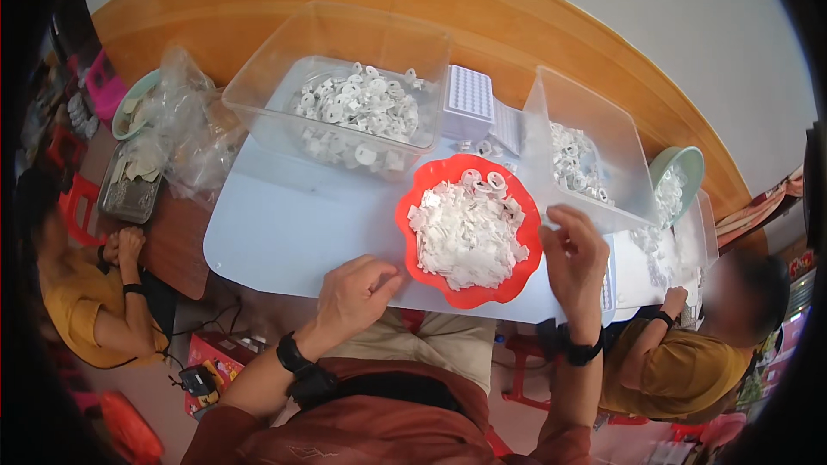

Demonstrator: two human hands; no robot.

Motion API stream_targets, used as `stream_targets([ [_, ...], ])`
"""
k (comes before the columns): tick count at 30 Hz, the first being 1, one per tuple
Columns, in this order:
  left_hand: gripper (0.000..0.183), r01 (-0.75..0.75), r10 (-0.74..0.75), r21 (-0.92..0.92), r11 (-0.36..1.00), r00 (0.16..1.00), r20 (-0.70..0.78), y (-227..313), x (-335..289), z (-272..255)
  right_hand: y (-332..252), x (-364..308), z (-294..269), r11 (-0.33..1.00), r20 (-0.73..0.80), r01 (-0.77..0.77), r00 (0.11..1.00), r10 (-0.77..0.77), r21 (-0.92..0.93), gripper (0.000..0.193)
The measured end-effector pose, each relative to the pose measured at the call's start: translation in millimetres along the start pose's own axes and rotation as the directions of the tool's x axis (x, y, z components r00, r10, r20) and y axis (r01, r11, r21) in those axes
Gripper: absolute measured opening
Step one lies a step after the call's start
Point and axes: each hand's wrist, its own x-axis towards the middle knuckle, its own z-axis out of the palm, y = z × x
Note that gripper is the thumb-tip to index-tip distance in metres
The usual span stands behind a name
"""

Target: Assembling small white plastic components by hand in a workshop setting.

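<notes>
A red bowl with a scalloped rim (405,232) stands on the light-blue tabletop in front of me, heaped with small white flat pieces (465,241). A few round white parts with holes (495,181) lie at the bowl's far side. My left hand (357,297) is at the table's near edge, left of the bowl, its fingers curled in and the thumb close to the index finger. Over the bowl's right rim is my right hand (575,254), fingers bent toward the thumb. Anything small in either hand is too hidden to make out.
Two clear plastic bins (258,90) (633,133) of white parts stand behind the bowl. A stack of white trays (468,99) sits between them. Plastic bags (185,120) lie at the left, a green bowl (689,164) at the right. People in yellow sit on both sides.
</notes>
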Motion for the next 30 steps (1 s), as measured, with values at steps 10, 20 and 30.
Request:
stream_targets([
  [10, 0.013, 0.035, -0.037, 0.101, 0.994, 0.999, 0.020, 1, -6, 2, 52, -103, 18, 0.850, -0.144, -0.333, 0.896, 0.420, 0.408, 0.014],
  [20, 0.015, 0.029, -0.028, 0.048, 0.998, 0.999, -0.015, 0, -11, 7, 85, -127, 50, 0.745, -0.173, -0.370, 0.825, 0.538, 0.555, 0.021],
  [30, 0.016, 0.016, -0.015, 0.032, 0.999, 1.000, -0.010, -1, -9, 5, 91, -130, 50, 0.771, -0.105, -0.355, 0.874, 0.474, 0.529, 0.024],
])
